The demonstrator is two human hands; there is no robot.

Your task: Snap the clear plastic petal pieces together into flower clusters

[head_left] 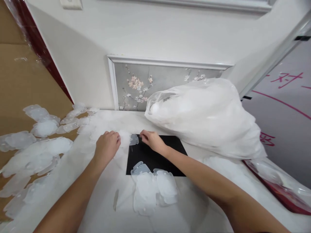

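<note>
Both hands meet at twelve o'clock of a black mat [167, 155]. The left hand [108, 145] and right hand [152, 139] pinch one translucent plastic piece [133, 139] between them. Pulling unevenly could tear it or scatter the stacked plastic pieces [154, 189] at six o'clock.

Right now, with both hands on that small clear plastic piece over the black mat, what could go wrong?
1. The clear piece is pinched between the left hand and right hand; being thin, it may bend or tear.
2. The stack of pieces lies close under the right forearm and could be swept aside.
3. The full plastic bag bulges over the black mat and may slump onto it.
</note>
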